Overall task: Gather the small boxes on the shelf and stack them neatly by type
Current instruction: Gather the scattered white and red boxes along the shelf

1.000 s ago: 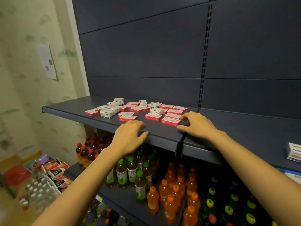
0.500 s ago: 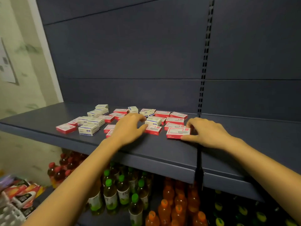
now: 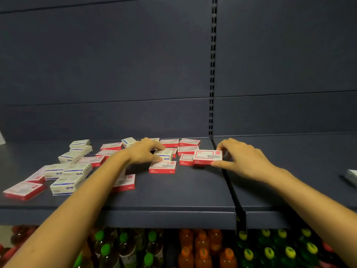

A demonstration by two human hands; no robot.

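Observation:
Several small boxes lie scattered on the dark shelf (image 3: pixel 173 192), some red-and-white, some white with blue stripes. My right hand (image 3: pixel 239 157) pinches a red box (image 3: pixel 207 156) between thumb and fingers, slightly above the shelf near the divider. My left hand (image 3: pixel 143 151) grips a white-and-blue box (image 3: pixel 164 154) that sits beside other boxes. Another red box (image 3: pixel 162 167) lies just in front of it. A cluster of white-and-blue boxes (image 3: pixel 66 176) lies at the left, with a red box (image 3: pixel 23 190) nearest the left front edge.
A black divider strip (image 3: pixel 230 186) crosses the shelf front to back beside my right hand. A pale box edge (image 3: pixel 352 176) shows at the far right. Bottles with green, orange and yellow caps (image 3: pixel 201 248) stand on the level below.
The view has moved closer to the shelf. My right hand has lifted the red box slightly. My left hand has reached forward and taken hold of a white-and-blue box.

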